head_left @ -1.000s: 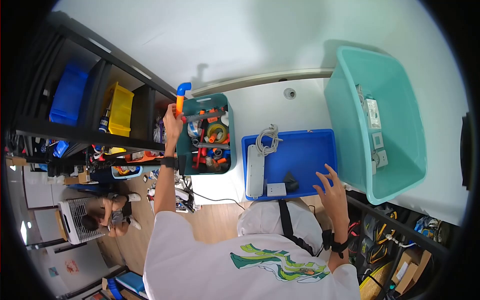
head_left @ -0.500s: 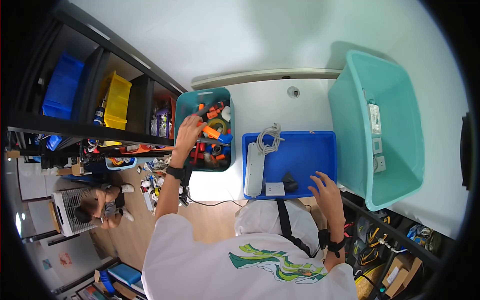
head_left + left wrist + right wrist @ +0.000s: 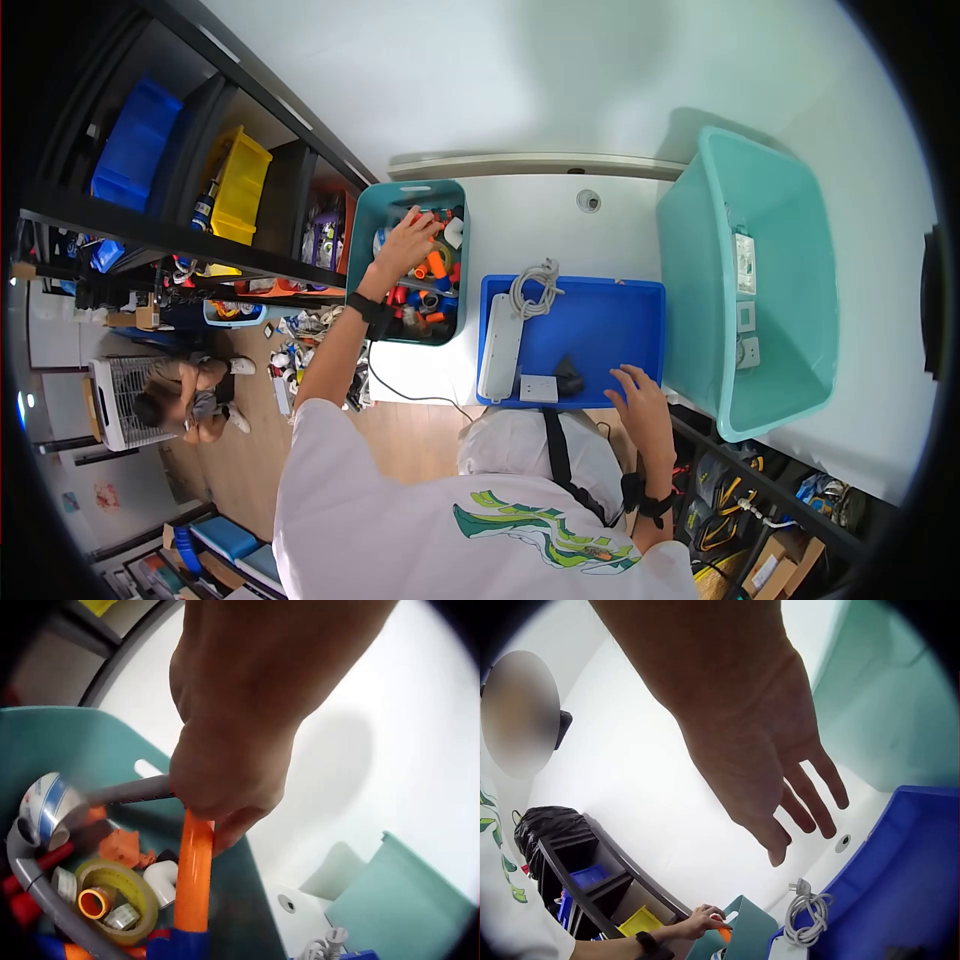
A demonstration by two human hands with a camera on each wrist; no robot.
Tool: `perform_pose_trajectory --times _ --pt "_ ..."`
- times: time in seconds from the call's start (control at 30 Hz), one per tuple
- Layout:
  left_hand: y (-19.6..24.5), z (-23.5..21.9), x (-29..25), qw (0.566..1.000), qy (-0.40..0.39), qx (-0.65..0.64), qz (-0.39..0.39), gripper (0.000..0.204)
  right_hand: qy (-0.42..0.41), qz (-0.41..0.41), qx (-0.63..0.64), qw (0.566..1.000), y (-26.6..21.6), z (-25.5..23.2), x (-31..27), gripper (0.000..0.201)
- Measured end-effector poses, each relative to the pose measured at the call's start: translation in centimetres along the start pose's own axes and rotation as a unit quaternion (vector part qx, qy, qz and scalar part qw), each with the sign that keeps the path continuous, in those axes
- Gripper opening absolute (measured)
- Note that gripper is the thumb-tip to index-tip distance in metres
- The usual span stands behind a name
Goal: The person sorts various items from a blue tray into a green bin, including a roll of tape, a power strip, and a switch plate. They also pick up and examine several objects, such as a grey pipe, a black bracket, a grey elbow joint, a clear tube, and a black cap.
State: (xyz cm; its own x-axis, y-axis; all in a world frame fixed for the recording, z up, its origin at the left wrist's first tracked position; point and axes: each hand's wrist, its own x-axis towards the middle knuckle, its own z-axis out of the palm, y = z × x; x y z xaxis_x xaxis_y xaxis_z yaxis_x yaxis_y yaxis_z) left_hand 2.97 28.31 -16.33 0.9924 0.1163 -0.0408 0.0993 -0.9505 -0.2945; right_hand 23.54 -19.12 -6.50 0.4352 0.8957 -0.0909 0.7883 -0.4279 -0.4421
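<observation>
My left hand (image 3: pixel 405 245) is inside the teal bin (image 3: pixel 358 225), pinching the upper end of an orange pipe (image 3: pixel 196 874). A blue fitting (image 3: pixel 180 945) sits on the pipe's lower end. Behind the fingers in the left wrist view, a grey pipe (image 3: pixel 135 791) slants across the bin. Below lie a roll of yellowish tape (image 3: pixel 146 919), a white elbow (image 3: pixel 161 881) and a curved grey pipe (image 3: pixel 52 900). My right hand (image 3: pixel 643 415) hangs with loose, spread fingers by the front right corner of the blue tray (image 3: pixel 620 320), holding nothing.
In the tray are a power strip (image 3: pixel 500 350) with coiled cable (image 3: pixel 537 288), a white socket plate (image 3: pixel 538 388) and a dark piece (image 3: pixel 568 375). A large mint tub (image 3: pixel 800 300) with white sockets stands right. Shelving (image 3: pixel 285 190) borders the left; a person (image 3: pixel 190 390) sits beyond.
My left hand has brought the orange pipe from above the bin's left rim rightward and down into the bin. The right hand has shifted slightly toward my body.
</observation>
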Motion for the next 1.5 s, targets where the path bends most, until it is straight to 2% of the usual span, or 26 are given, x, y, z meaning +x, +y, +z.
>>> perform_pose_trajectory --times 0.07,0.13,0.17,0.23,0.27,0.3,0.37,0.4,0.47,0.5,0.57,0.6,0.67,0.7,0.77,0.9,0.97,1.0,1.17,1.2,1.23,1.3,1.33,1.4,1.43,1.5 --pt "0.2 1.6 0.4 0.999 -0.014 -0.024 -0.017 0.036 -0.001 0.013 0.006 1.000 0.3 0.1 -0.7 0.035" --pt "1.0 2.8 0.8 0.990 0.061 -0.047 -0.122 0.066 0.000 0.030 0.014 0.999 0.6 0.2 -1.3 0.035" --pt "1.5 3.4 1.2 0.990 0.064 -0.047 -0.120 0.066 -0.003 0.036 0.014 0.999 0.7 0.2 -1.5 0.035" --pt "2.7 3.1 2.0 0.938 0.061 -0.244 -0.238 0.091 -0.005 0.046 0.014 0.999 1.1 0.4 -2.1 0.035" --pt "3.4 2.9 2.2 0.901 0.066 -0.303 -0.304 0.095 0.001 0.048 0.011 0.999 1.4 0.8 -2.4 0.035" --pt "3.4 3.5 2.4 0.901 0.067 -0.303 -0.303 0.095 0.008 0.048 0.007 0.999 1.5 0.8 -2.4 0.036" --pt "3.3 4.8 2.2 0.860 0.061 -0.419 -0.284 0.087 0.005 0.048 0.005 0.999 1.5 0.9 -2.7 0.036" --pt "3.2 6.0 1.9 0.859 0.062 -0.420 -0.286 0.087 0.003 0.047 0.003 0.999 1.5 0.8 -2.7 0.036" --pt "2.4 8.0 1.5 0.865 0.002 -0.399 -0.304 0.073 0.000 0.048 0.005 0.999 1.6 0.6 -2.6 0.036" --pt "2.2 7.5 1.3 0.865 0.002 -0.399 -0.303 0.073 -0.004 0.053 0.010 0.999 1.6 0.7 -2.7 0.036" --pt "2.3 6.3 0.3 0.874 0.010 -0.386 -0.297 0.058 -0.005 0.059 0.013 0.998 1.9 0.7 -2.7 0.037" --pt "2.4 5.5 -0.2 0.874 0.007 -0.386 -0.296 0.058 -0.004 0.063 0.016 0.998 2.1 0.7 -2.6 0.038" --pt "2.7 3.5 -1.0 0.866 -0.039 -0.396 -0.302 0.041 -0.006 0.062 0.022 0.998 2.7 1.0 -2.3 0.039" --pt "3.0 2.2 -1.5 0.866 -0.043 -0.400 -0.297 0.041 -0.008 0.060 0.025 0.998 3.1 1.1 -2.3 0.040" --pt "3.8 -1.0 -2.3 0.829 0.013 -0.461 -0.315 0.035 -0.015 0.065 0.016 0.998 3.9 1.7 -2.0 0.042" --pt "6.3 -8.6 -3.2 0.815 0.045 -0.486 -0.312 0.034 -0.053 0.052 -0.017 0.997 5.5 3.4 -0.6 0.050" --pt "7.4 -11.6 -3.3 0.823 0.054 -0.479 -0.302 0.033 -0.057 0.049 0.003 0.997 5.2 3.7 1.3 0.053" --pt "8.3 -12.7 -3.5 0.803 0.060 -0.498 -0.321 0.032 -0.060 0.043 0.023 0.997 4.9 4.0 2.4 0.056" --pt "12.3 -15.7 -4.8 0.830 0.057 -0.458 -0.312 0.032 -0.031 -0.008 0.060 0.998 3.8 7.4 8.9 0.073" --pt "13.2 -16.1 -5.2 0.833 0.061 -0.447 -0.319 0.031 -0.052 0.019 0.112 0.992 3.8 9.0 10.5 0.077" --pt "14.1 -16.4 -5.5 0.837 0.066 -0.435 -0.326 0.030 -0.072 0.047 0.164 0.983 3.9 10.9 12.1 0.081" --pt "16.2 -16.0 -6.3 0.830 0.069 -0.444 -0.330 0.029 -0.130 0.169 0.258 0.942 4.5 15.0 14.9 0.090" --pt "17.1 -15.6 -6.7 0.822 0.087 -0.455 -0.331 0.029 -0.128 0.167 0.260 0.942 4.0 15.9 15.5 0.090" --pt "19.2 -15.6 -7.5 0.816 0.091 -0.464 -0.333 0.029 -0.166 0.333 0.447 0.814 3.2 17.6 16.2 0.088" --pt "20.2 -16.1 -7.8 0.813 0.069 -0.471 -0.334 0.029 -0.166 0.330 0.449 0.814 3.2 18.3 16.6 0.088" --pt "21.4 -15.7 -8.7 0.797 0.031 -0.504 -0.331 0.030 -0.198 0.328 0.617 0.687 3.4 19.8 16.9 0.092"
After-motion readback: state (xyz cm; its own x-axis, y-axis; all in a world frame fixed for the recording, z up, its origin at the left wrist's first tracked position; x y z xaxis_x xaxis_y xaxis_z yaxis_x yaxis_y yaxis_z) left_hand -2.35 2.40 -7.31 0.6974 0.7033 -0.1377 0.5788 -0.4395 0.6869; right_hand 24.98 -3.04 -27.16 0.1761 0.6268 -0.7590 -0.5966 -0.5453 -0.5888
